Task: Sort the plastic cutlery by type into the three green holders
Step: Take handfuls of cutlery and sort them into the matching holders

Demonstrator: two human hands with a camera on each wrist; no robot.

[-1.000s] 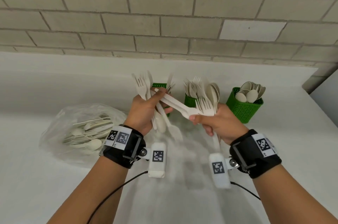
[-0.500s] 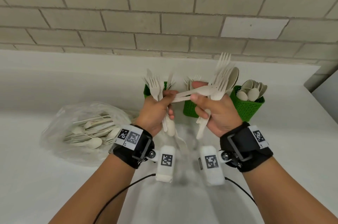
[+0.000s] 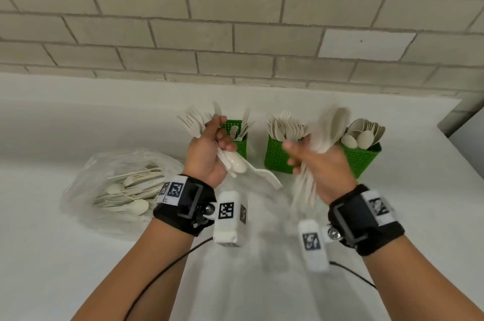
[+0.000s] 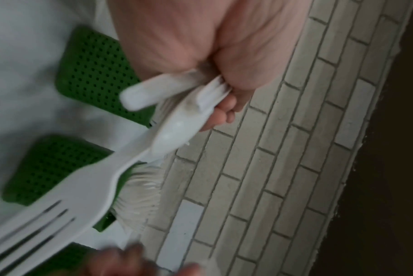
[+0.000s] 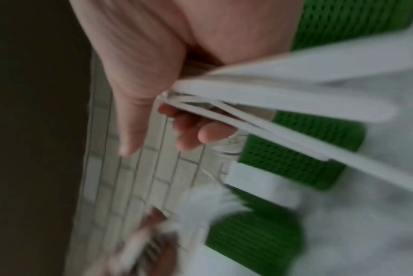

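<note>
Three green perforated holders stand near the wall: the left holder (image 3: 235,137) with a few knives, the middle holder (image 3: 276,155) full of forks, the right holder (image 3: 362,158) full of spoons. My left hand (image 3: 209,148) grips a mixed bundle of white cutlery (image 3: 235,163); fork heads stick up past the fingers, and a spoon bowl and a fork (image 4: 66,196) point down. My right hand (image 3: 314,161) grips a blurred bunch of cutlery (image 3: 327,132), spoon bowls up and handles (image 5: 260,119) hanging below the palm. It is in front of the middle and right holders.
A clear plastic bag (image 3: 120,184) with several loose white spoons and forks lies on the white counter (image 3: 78,268) to the left. A brick wall (image 3: 235,32) runs close behind the holders. The counter's edge (image 3: 461,153) falls away at the right.
The hands have pulled apart. My right hand drew its bunch away from the left bundle and swung it right toward the spoon holder; the left hand stayed with its bundle.
</note>
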